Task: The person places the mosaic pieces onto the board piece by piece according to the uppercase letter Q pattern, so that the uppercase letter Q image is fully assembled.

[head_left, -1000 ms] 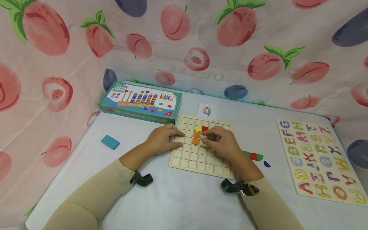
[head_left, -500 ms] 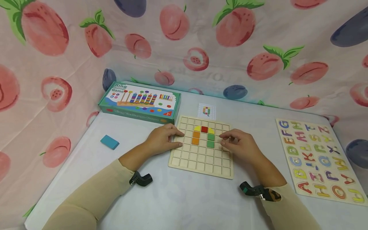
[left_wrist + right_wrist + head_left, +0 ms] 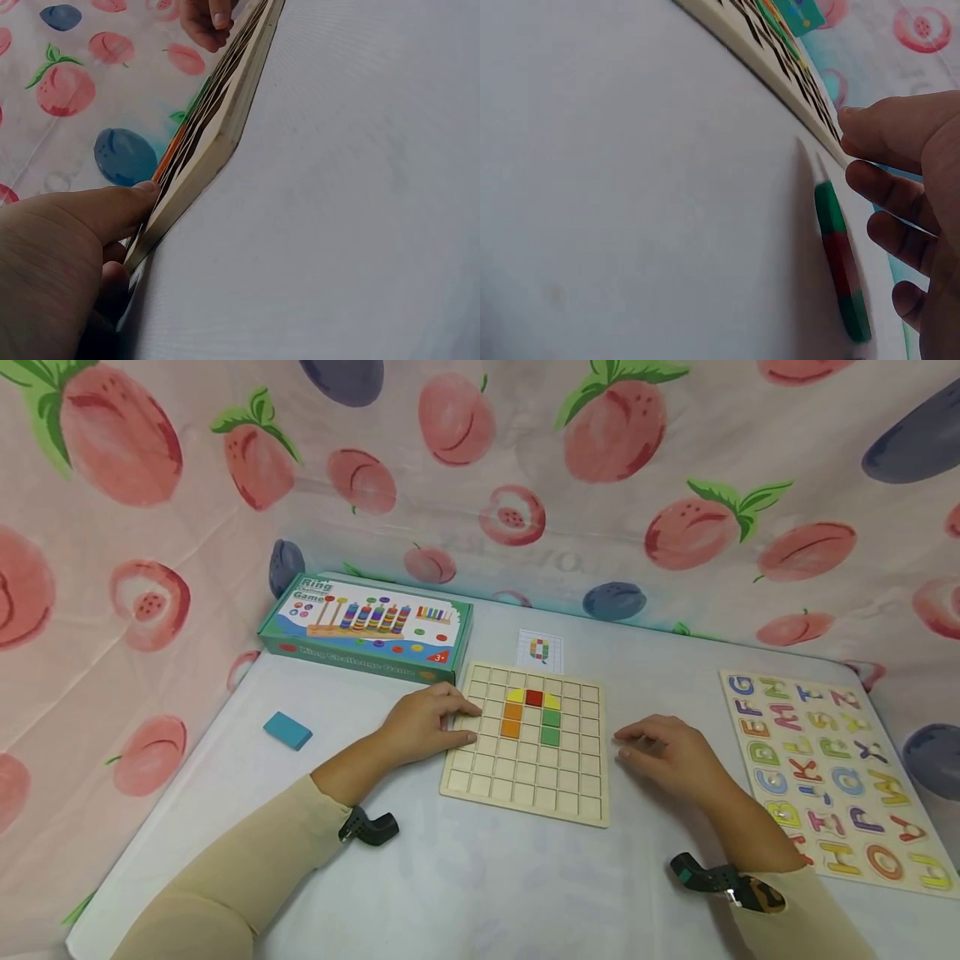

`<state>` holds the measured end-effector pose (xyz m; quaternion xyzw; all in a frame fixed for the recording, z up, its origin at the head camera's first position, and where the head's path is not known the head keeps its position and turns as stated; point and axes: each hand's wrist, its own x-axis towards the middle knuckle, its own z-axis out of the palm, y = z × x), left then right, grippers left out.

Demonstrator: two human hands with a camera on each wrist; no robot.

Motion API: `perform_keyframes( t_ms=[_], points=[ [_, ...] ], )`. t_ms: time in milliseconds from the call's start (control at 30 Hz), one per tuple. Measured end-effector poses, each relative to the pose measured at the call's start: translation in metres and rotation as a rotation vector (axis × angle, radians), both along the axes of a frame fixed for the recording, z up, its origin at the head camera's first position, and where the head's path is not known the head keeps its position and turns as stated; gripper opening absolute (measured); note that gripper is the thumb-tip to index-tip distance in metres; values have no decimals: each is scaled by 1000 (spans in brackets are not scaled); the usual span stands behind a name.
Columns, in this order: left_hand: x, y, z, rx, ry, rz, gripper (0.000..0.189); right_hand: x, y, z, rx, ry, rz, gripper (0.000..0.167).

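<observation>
A square wooden grid board [image 3: 525, 785] lies mid-table. On it, two yellow corner pieces [image 3: 552, 702] flank a red square tile [image 3: 534, 697], with orange tiles [image 3: 511, 727] down the left and green tiles [image 3: 550, 737] down the right. My left hand [image 3: 429, 724] holds the board's left edge; its thumb [image 3: 124, 208] presses the top and other fingers curl at the side. Right of the board, my right hand [image 3: 667, 756] hovers, fingers loosely bent around nothing. Beside its fingertips, a row of green and red pieces [image 3: 840, 259] shows in the right wrist view, hidden in the head view.
A pattern card [image 3: 540, 650] lies behind the board. The Ring Challenge Game box [image 3: 360, 627] stands at back left. A blue block [image 3: 287, 731] is at left, and an alphabet puzzle board [image 3: 832, 777] occupies the right. A fruit-print cloth [image 3: 465, 527] hangs behind.
My right hand has drawn back from the middle of the board to the table at its right, uncovering the green tiles. The left hand stays on the board's edge.
</observation>
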<state>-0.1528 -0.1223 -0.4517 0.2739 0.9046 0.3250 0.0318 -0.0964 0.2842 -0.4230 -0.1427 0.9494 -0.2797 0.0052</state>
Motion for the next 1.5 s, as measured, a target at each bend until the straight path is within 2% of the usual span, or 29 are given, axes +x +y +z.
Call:
perform_keyframes(
  t_ms=[200,567,800,1333,1500],
  points=[
    [-1,0,1,-8,-6,5,37,5,16,-3,53,-4,0,23],
    [1,1,2,-19,-13,10,36,9,30,-6,35,-44,4,23],
    [1,1,2,-16,-20,11,36,9,28,-10,20,-37,-19,17],
    [1,1,2,-21,-21,16,34,5,22,-7,-6,-12,-66,11],
    [1,1,0,-17,-18,18,33,4,19,-8,-35,-66,-112,7]
  ],
)
